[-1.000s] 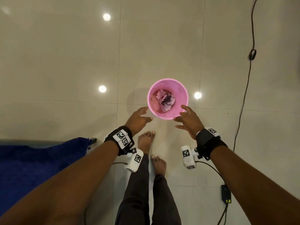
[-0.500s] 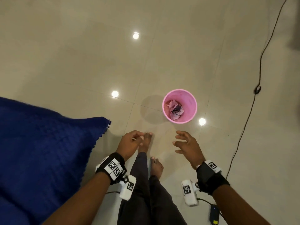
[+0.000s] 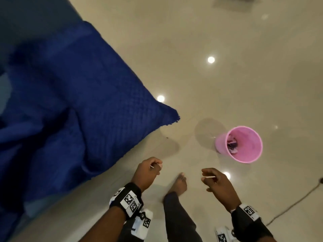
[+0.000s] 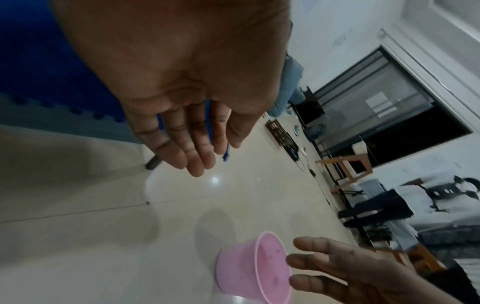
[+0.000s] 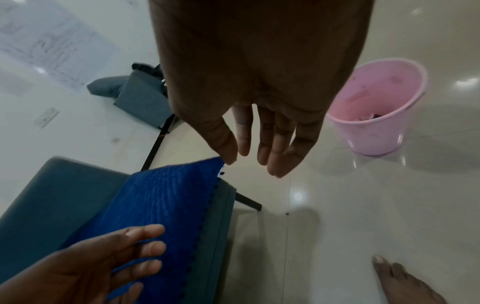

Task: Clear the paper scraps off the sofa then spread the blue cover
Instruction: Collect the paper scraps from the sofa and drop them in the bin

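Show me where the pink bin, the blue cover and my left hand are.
pink bin [image 3: 251,155]: head view, on its inner wall.
blue cover [image 3: 97,95]: head view, on the textured flat stretch.
left hand [image 3: 147,172]: head view, on the back of the hand.

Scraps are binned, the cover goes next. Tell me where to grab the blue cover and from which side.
Take the blue cover at its free corner, which overhangs the sofa edge toward the pink bin. Come from the floor side with the open left hand, nearest it; the bunched folds further in would probably drag.
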